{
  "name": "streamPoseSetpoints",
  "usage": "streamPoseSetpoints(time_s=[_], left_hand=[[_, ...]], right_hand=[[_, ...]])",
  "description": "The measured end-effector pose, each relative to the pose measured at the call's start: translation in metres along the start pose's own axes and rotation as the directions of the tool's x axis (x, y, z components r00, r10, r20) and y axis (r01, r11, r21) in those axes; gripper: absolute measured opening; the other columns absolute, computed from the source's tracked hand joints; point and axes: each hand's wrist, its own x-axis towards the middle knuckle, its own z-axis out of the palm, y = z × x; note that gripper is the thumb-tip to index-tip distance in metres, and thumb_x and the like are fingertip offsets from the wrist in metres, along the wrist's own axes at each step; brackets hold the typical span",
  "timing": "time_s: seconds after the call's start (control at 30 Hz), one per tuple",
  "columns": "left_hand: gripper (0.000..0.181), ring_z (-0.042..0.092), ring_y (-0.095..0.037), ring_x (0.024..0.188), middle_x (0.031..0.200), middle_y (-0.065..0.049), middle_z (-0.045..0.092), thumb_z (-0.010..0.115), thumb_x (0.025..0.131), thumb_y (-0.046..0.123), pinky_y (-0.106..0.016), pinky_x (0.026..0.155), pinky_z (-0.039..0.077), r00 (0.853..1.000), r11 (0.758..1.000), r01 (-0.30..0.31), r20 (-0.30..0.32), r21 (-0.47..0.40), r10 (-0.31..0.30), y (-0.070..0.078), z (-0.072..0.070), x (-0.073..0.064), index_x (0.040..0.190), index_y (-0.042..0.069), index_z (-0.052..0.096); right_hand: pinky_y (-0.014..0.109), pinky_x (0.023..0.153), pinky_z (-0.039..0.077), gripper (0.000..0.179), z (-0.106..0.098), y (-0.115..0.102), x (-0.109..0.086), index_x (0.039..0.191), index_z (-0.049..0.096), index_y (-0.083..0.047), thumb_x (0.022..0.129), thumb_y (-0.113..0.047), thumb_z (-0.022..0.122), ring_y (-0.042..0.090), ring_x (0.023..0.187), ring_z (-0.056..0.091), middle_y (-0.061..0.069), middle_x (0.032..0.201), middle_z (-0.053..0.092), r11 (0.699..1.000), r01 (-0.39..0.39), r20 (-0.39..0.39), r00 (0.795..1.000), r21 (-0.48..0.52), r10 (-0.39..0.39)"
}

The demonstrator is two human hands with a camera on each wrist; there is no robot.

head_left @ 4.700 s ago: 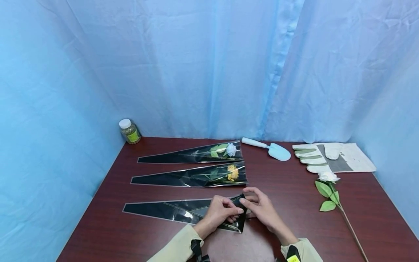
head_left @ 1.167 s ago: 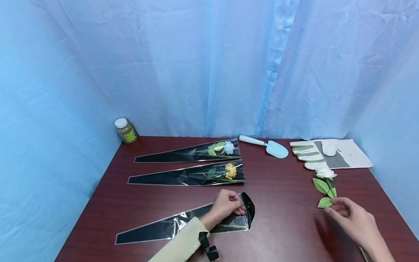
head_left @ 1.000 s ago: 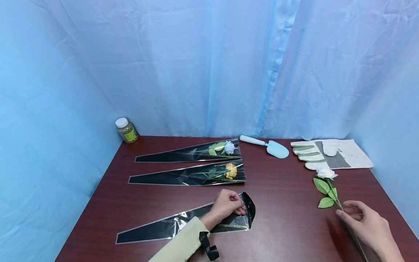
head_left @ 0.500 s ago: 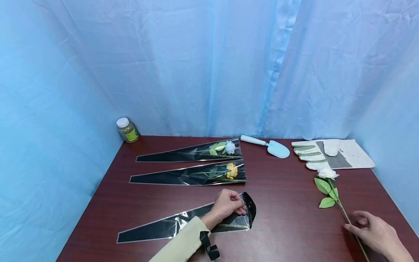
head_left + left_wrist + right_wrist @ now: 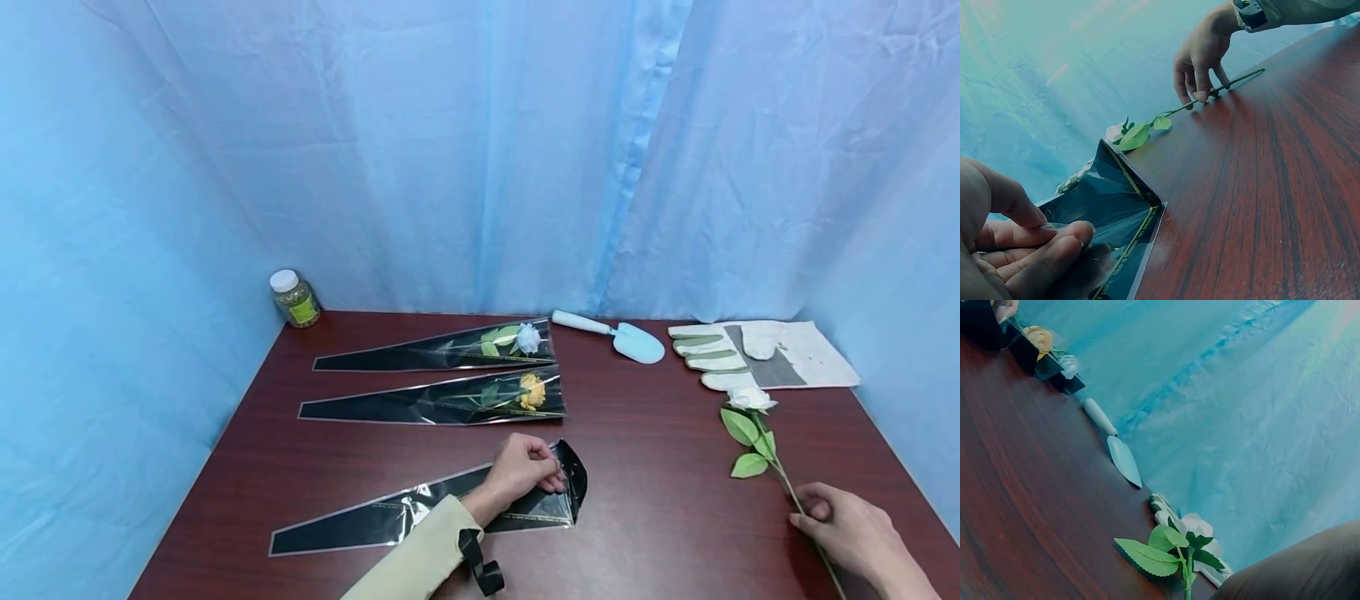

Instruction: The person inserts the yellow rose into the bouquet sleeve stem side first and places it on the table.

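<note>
My left hand pinches the clear front film of a black-backed flower sleeve lying at the front of the table. In the left wrist view, thumb and fingers hold the film up, and the sleeve's mouth gapes beside them. Far to the right, my right hand has thumb and fingers on the stem of a white artificial rose. The rose lies with its bloom away from me, against the glove's fingers, and its green leaves show in the right wrist view.
Two filled sleeves lie behind, one with a yellow flower, one with a pale blue flower. A light blue trowel, white work gloves and a white-lidded jar line the back edge. Blue curtains enclose the table.
Earlier both hands worked at the sleeve's mouth; the right hand then went to the rose, slid down along its stem and closed on it. The left hand keeps the sleeve, now tilted, its mouth spread.
</note>
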Motion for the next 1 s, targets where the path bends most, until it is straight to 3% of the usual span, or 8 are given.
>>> streamPoseSetpoints(time_s=[0.3, 0.6, 0.77, 1.0], left_hand=[[0.01, 0.066, -0.005, 0.052, 0.079, -0.03, 0.074, 0.06, 0.085, -0.008, -0.02, 0.052, 0.056, 1.0, 1.0, 0.011, -0.012, -0.006, -0.011, -0.001, 0.001, 0.002, 0.081, -0.014, 0.067], [0.01, 0.069, -0.009, 0.054, 0.079, -0.029, 0.074, 0.061, 0.085, -0.007, -0.022, 0.053, 0.058, 1.0, 1.0, 0.017, -0.008, -0.006, -0.017, 0.001, 0.0, 0.001, 0.082, -0.013, 0.068], [0.009, 0.07, -0.011, 0.055, 0.079, -0.029, 0.074, 0.061, 0.085, -0.007, -0.022, 0.053, 0.058, 1.0, 1.0, 0.017, -0.011, 0.004, -0.017, 0.001, 0.0, 0.0, 0.082, -0.013, 0.068], [0.01, 0.072, -0.015, 0.057, 0.08, -0.028, 0.074, 0.062, 0.085, -0.006, -0.024, 0.054, 0.058, 1.0, 1.0, 0.014, -0.014, 0.021, -0.013, 0.002, 0.0, -0.001, 0.083, -0.012, 0.069]], right_hand=[[0.053, 0.074, 0.047, 0.034, -0.001, -0.003, 0.002, 0.11, 0.064, 0.009, 0.086, -0.014, 0.071, 0.013, 0.074, 0.06, -0.003, 0.078, 0.068, 1.0, 0.014, -0.002, 1.0, 0.021, -0.014], [0.032, 0.065, 0.04, 0.031, -0.002, -0.007, 0.0, 0.109, 0.065, 0.009, 0.087, -0.014, 0.07, 0.011, 0.07, 0.055, -0.005, 0.076, 0.067, 0.999, 0.024, 0.016, 1.0, 0.044, -0.025], [0.031, 0.058, 0.053, 0.034, -0.002, -0.012, -0.003, 0.114, 0.062, 0.011, 0.089, -0.01, 0.069, 0.012, 0.065, 0.063, -0.002, 0.078, 0.07, 0.981, -0.046, 0.071, 0.997, 0.186, 0.033], [0.034, 0.061, 0.06, 0.043, -0.005, -0.017, 0.0, 0.127, 0.052, 0.017, 0.093, -0.006, 0.066, 0.014, 0.07, 0.068, 0.005, 0.086, 0.07, 0.914, -0.134, 0.143, 0.986, 0.382, 0.084]])
